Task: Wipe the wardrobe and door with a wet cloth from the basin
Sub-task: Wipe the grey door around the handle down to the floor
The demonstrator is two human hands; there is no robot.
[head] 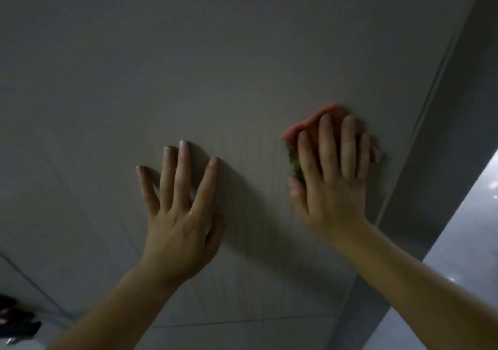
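Observation:
A pale grey wardrobe panel [215,53] fills most of the view. My right hand [331,177] lies flat with straight fingers on a pink and green cloth [304,126], pressing it against the panel near the panel's right edge. The cloth shows above and to the left of the fingers; the rest is hidden under the hand. My left hand [183,212] rests flat on the panel to the left of the cloth, fingers spread, holding nothing.
A vertical seam and a darker grey side strip [444,134] run along the panel's right edge. A glossy light floor [463,242] shows at lower right. Dark items [16,317] lie at the lower left corner. A horizontal seam [242,321] crosses the panel low down.

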